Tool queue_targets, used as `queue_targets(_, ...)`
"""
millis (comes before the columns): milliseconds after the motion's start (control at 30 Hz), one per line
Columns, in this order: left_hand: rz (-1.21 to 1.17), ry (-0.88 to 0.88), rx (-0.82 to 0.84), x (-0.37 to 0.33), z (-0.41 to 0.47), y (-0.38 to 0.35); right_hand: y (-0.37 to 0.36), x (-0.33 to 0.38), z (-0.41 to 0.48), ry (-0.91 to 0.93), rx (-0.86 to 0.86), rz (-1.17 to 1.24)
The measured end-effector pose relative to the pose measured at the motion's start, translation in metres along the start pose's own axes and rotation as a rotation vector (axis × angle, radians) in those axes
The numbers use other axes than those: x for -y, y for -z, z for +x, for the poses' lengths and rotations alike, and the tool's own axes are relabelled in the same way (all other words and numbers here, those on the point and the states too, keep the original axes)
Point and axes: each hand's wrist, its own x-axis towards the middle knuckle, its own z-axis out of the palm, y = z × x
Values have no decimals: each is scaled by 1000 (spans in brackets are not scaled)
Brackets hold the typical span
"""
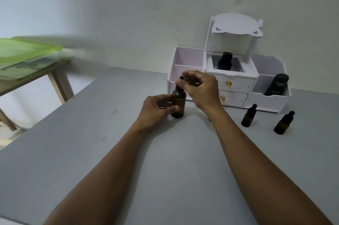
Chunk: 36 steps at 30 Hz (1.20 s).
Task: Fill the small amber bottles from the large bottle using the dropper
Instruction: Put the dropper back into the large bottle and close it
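Note:
The large amber bottle stands upright on the grey table, just in front of the white organizer. My left hand wraps around its body from the left. My right hand is above it, fingertips pinching the black dropper top at the bottle's neck. Two small amber bottles with black dropper caps stand to the right: one nearer the organizer, the other further right. A dark speck of something shows behind my right wrist; I cannot tell what it is.
A white desk organizer with drawers stands against the wall, holding a black "Kahf" tube and a black bottle. At the left is a wooden table with green sheets.

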Motion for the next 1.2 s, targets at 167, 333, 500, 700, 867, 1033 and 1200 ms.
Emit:
queue_targets(167, 15, -14, 1, 0, 0, 1, 1, -2, 1, 1, 4, 1)
queue_targets(333, 31, 12, 16, 2, 2, 1, -2, -3, 1, 19, 3, -7)
queue_targets(500, 16, 7, 19, 4, 2, 3, -1, -3, 1, 27, 1, -35)
queue_targets(700, 15, -1, 21, 3, 3, 3, 1, -4, 1, 13, 4, -33)
queue_targets(867, 35, -3, 24, 4, 3, 2, -2, -4, 0, 24, -4, -5)
queue_targets(1033, 17, 6, 21, 5, 3, 2, 0, -5, 0, 36, -26, -32)
queue_targets(1200, 15, 3, 20, 5, 4, 2, -3, -6, -2, 29, -18, -13)
